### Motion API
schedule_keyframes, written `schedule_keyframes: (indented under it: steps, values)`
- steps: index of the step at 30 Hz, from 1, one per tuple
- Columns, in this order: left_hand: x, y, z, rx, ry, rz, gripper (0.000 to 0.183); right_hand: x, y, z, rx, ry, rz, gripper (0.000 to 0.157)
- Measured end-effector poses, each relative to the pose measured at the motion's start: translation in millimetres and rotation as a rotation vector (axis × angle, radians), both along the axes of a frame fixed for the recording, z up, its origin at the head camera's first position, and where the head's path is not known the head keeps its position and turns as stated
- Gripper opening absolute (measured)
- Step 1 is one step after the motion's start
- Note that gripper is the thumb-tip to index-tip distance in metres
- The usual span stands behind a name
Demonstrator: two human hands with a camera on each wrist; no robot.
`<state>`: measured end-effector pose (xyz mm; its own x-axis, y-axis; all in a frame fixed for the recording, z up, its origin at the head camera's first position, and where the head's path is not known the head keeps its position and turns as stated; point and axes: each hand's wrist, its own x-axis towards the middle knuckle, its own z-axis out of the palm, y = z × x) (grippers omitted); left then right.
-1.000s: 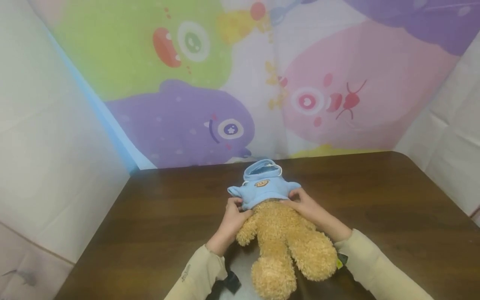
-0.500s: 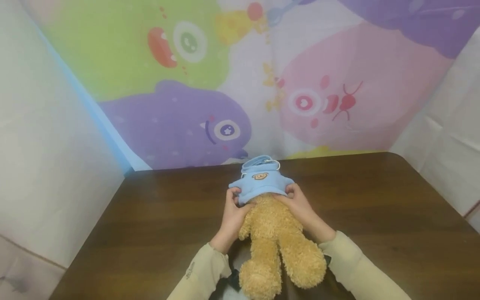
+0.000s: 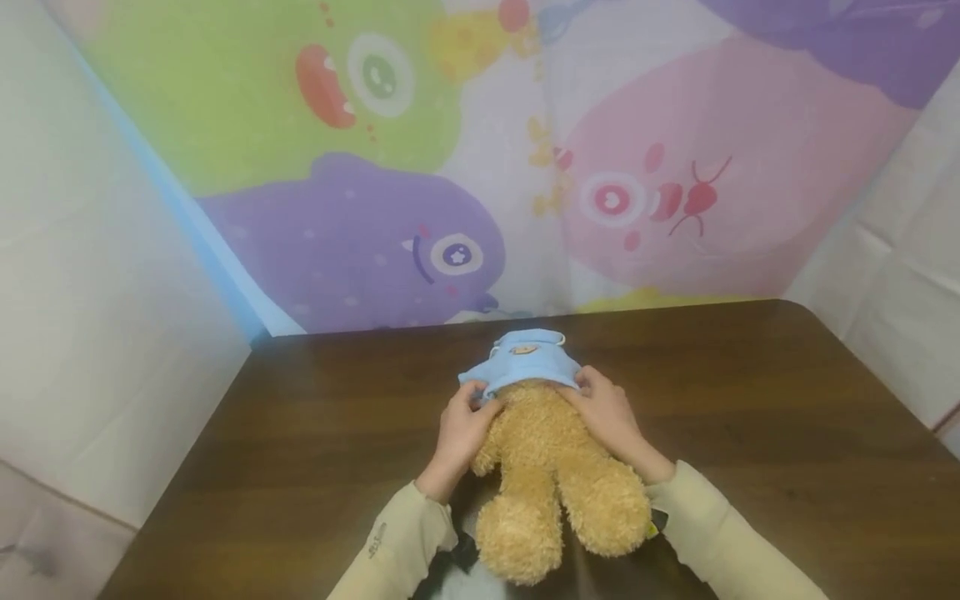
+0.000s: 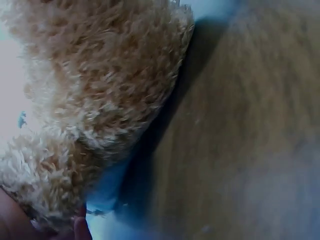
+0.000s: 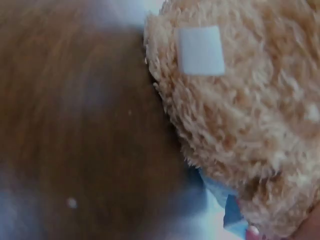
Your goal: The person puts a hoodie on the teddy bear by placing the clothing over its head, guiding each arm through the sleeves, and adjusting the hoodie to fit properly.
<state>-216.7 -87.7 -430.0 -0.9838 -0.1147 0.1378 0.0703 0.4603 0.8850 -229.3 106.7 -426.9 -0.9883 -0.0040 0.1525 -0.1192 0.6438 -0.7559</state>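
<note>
A plush teddy bear (image 3: 536,433) with curly tan fur points its legs toward me over the table. Its upper end is inside a small light blue hoodie (image 3: 528,365) with a brown emblem and white cord; the bear's head is hidden. My left hand (image 3: 459,429) pinches the hoodie's hem on the left, thumb beside the fur. On the other side my right hand (image 3: 609,414) grips the hem, its thumb along the bear. Both wrist views are mostly filled by fur, with blue cloth (image 4: 107,187) at the lower edge in the left one.
Beneath lies a dark brown wooden table (image 3: 750,400). A cartoon-printed backdrop (image 3: 525,167) stands behind it, with white panels on both sides. A white tag (image 5: 201,51) shows against the bear's fur in the right wrist view.
The hoodie's neck has tipped, so its opening no longer shows. My right hand and the bear's legs have shifted slightly left. Both hands keep hold of the hem.
</note>
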Motion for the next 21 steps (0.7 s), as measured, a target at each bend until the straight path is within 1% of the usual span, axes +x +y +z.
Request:
schedule_keyframes:
  steps: [2, 4, 6, 8, 10, 11, 15, 18, 19, 21]
  values:
    - [-0.2, -1.7, 4.8, -0.082, 0.050, 0.016, 0.019, 0.7, 0.4, 3.1, 0.031, 0.136, -0.001, 0.035]
    - [-0.6, -1.9, 9.8, -0.149, 0.120, 0.001, 0.022, 0.3, -0.2, 6.5, 0.024, 0.277, 0.024, 0.029]
    - [-0.1, -0.1, 15.7, -0.185, 0.194, -0.054, 0.027, -0.6, -1.4, 9.9, -0.011, 0.387, 0.077, 0.028]
    - [-0.1, 3.4, 19.8, -0.213, 0.252, -0.108, 0.029, -1.4, -3.0, 13.1, -0.026, 0.460, 0.138, 0.031]
    - [-0.2, 7.6, 22.0, -0.242, 0.296, -0.140, 0.028, -1.5, -5.5, 15.9, -0.031, 0.488, 0.194, 0.027]
    - [-0.2, 9.7, 22.4, -0.258, 0.314, -0.141, 0.026, -1.5, -6.9, 16.9, -0.036, 0.489, 0.218, 0.023]
    - [-1.2, 17.5, 18.6, -0.325, 0.369, -0.080, 0.022, -0.5, -12.0, 16.8, -0.022, 0.467, 0.290, 0.012]
    - [-0.6, 19.5, 16.3, -0.418, 0.415, -0.047, 0.021, 0.5, -13.7, 14.4, 0.046, 0.462, 0.344, 0.009]
    - [-0.6, 18.9, 16.2, -0.456, 0.431, -0.049, 0.021, 0.5, -13.8, 14.0, 0.073, 0.462, 0.363, 0.008]
    - [-0.4, 16.2, 17.1, -0.540, 0.462, -0.082, 0.019, -0.3, -13.4, 14.1, 0.142, 0.462, 0.402, 0.007]
